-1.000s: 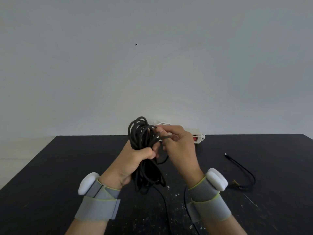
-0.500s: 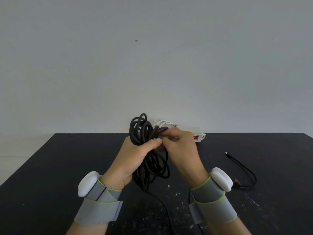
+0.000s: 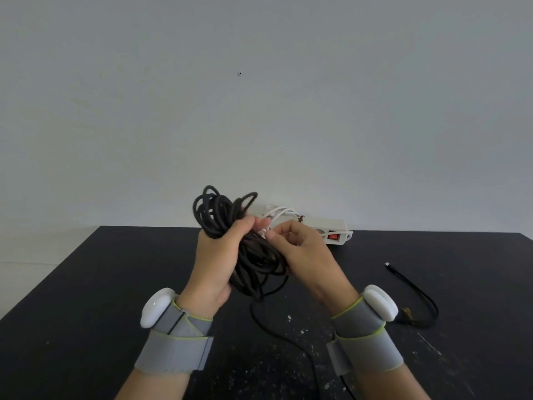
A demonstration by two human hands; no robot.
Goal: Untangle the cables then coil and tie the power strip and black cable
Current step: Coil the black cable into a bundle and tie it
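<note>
Nearest the camera, at 6 o'clock, both forearms come up over the black worktop (image 3: 86, 313), each in grey wrist straps (image 3: 176, 342) that carry a white puck. Between them a loose tail of the black cable (image 3: 219, 215) runs across the worktop, over a scatter of pale specks (image 3: 289, 317), and climbs to the bundle above.

The black cable is gathered in an uneven coil held clear of the worktop. The left hand (image 3: 219, 255) has its grip clenched round the coil's middle, with loops standing out of the fist toward 12 o'clock and hanging below it toward 6. Just beside it, at 3 o'clock, the right hand (image 3: 302, 255) has thumb and forefinger pinched at the coil's edge — the fingertips of the two hands almost meet, and the lower loops pass behind its palm.

Well apart at 3 o'clock a thin black lead (image 3: 409, 283) lies loose on the worktop.

Further off, at 1 o'clock from the hands, the white power strip (image 3: 331, 226) lies along the far edge — red switch showing, its white cord (image 3: 279, 212) bunched at the 9 o'clock end. Behind it stands a plain grey wall (image 3: 375, 111).
</note>
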